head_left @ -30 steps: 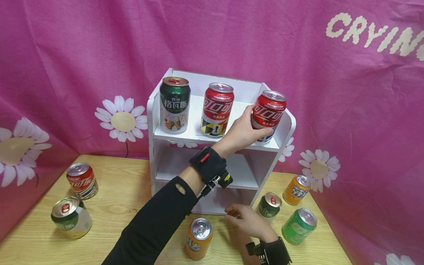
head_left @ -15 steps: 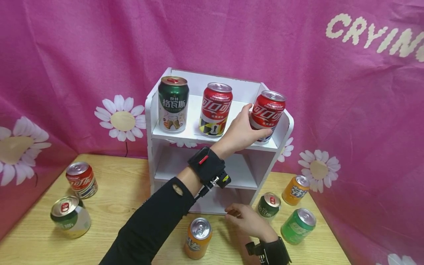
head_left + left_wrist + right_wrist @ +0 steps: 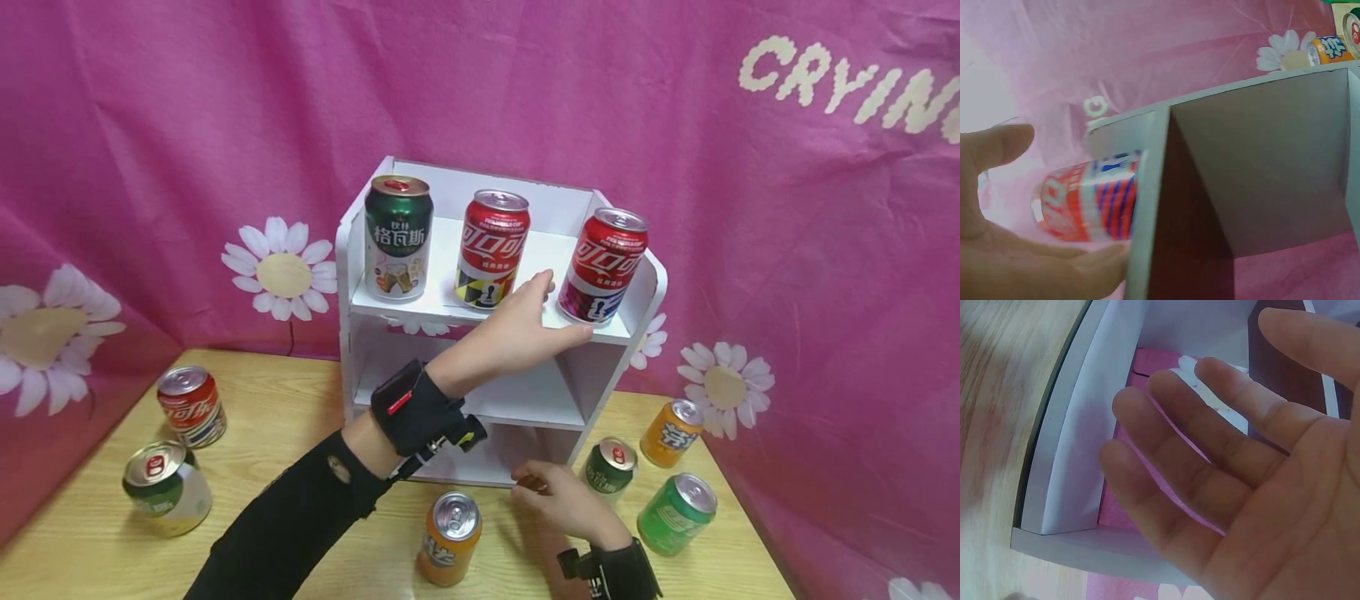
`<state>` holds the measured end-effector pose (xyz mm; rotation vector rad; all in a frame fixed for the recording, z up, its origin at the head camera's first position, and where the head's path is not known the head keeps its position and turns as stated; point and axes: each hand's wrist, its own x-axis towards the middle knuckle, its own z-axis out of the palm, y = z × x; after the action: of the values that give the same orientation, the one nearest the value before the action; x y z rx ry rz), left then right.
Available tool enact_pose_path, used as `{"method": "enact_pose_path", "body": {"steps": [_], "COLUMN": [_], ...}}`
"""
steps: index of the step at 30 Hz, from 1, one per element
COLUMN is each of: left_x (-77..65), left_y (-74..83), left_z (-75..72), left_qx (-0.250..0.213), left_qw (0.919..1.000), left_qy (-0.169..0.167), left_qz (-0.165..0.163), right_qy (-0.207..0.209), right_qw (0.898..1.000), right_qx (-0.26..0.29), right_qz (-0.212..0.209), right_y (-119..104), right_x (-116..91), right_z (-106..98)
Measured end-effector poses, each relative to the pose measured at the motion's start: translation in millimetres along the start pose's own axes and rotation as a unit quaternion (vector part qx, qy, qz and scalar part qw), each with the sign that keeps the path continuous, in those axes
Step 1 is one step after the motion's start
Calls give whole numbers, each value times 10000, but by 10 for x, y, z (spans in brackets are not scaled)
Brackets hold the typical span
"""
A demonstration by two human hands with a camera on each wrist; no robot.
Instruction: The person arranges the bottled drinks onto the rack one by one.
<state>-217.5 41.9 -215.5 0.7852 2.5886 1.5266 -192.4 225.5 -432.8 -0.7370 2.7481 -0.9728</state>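
Note:
My left hand is off the right-hand red cola can, fingers and thumb spread just to its left and front. That can stands upright on the top board of a small white shelf. In the left wrist view, a gap shows between thumb and fingers around the cola can. Left of it on the same board are another red cola can and a green-and-white kvass can. My right hand hangs relaxed before the shelf's bottom, its fingers loosely bent around nothing.
An orange soda can stands on the wooden table in front. To the left are a red cola can and a kvass can. At right stand a kvass can, a green can and an orange can.
My left hand has let go of the right-hand red cola can and drawn back left and down. The can stays on the top board. My right hand has not moved.

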Motion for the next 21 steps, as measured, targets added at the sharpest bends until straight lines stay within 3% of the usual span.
{"method": "enact_pose_path", "body": {"steps": [4, 7, 10, 15, 21], "left_x": [-256, -468, -684, -1032, -1362], "left_y": [-78, -207, -397, -822, -1327], "left_z": [-148, -256, -362, -540, -685], "left_qx": [-185, -220, 185, 768, 633], "left_qw": [9956, 9847, 9764, 9781, 9895], "left_qy": [-588, -1084, -1328, -1309, -1013], "left_qz": [704, 1350, 1696, 1421, 812], "right_qy": [49, 76, 168, 251, 163], "right_qw": [10000, 9999, 9998, 9996, 9998], "right_qx": [8, 46, 48, -35, -63], "right_qz": [-14, -52, -109, -89, 36], "right_y": [-4, -22, -49, -90, -82], "right_x": [-10, -27, -56, -93, -128], "right_z": [-7, -19, -43, -99, -102]}}
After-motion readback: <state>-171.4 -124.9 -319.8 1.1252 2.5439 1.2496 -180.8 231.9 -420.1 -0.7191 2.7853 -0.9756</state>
